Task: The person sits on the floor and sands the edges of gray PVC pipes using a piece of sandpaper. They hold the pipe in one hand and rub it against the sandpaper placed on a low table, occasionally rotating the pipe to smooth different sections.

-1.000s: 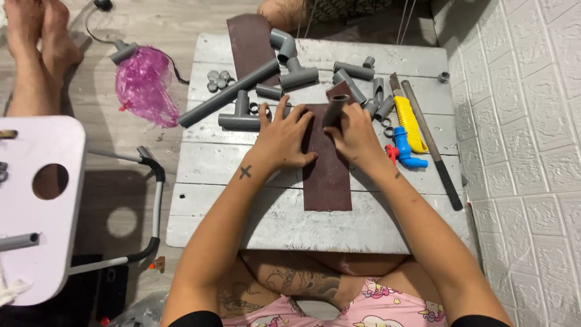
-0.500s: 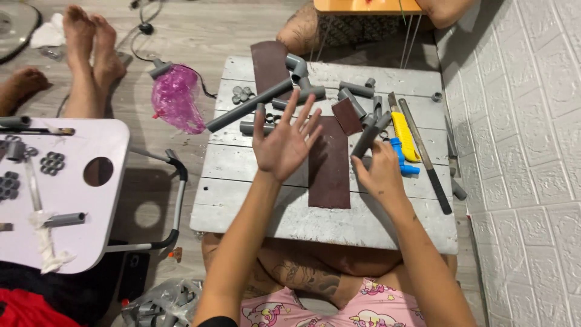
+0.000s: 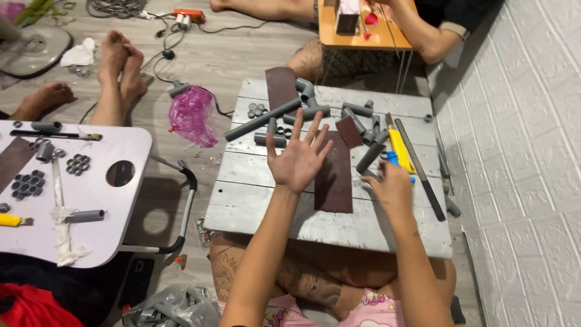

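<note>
My left hand (image 3: 299, 158) is lifted above the grey wooden table (image 3: 266, 209), palm up, fingers spread, holding nothing. Beneath it lies a long brown sandpaper strip (image 3: 334, 181). My right hand (image 3: 392, 186) hovers over the table's right side, its fingers closed round the end of a short dark grey pipe piece (image 3: 369, 159) that points up and left. Beside that hand lie a yellow utility knife (image 3: 399, 147) and a long dark bar (image 3: 422, 171). A long grey pipe (image 3: 263, 119) and several short pipe pieces (image 3: 357, 110) lie at the table's far side.
A white folding table (image 3: 85, 194) with pipe pieces stands at the left. A pink plastic bag (image 3: 192, 115) and another person's feet (image 3: 118, 63) are on the floor beyond. An orange small table (image 3: 363, 33) stands at the back, and a white brick wall (image 3: 526, 151) runs along the right.
My left hand has lifted off the sandpaper and opened palm up. My right hand has left the sandpaper and moved right with a short pipe piece. The view has pulled back.
</note>
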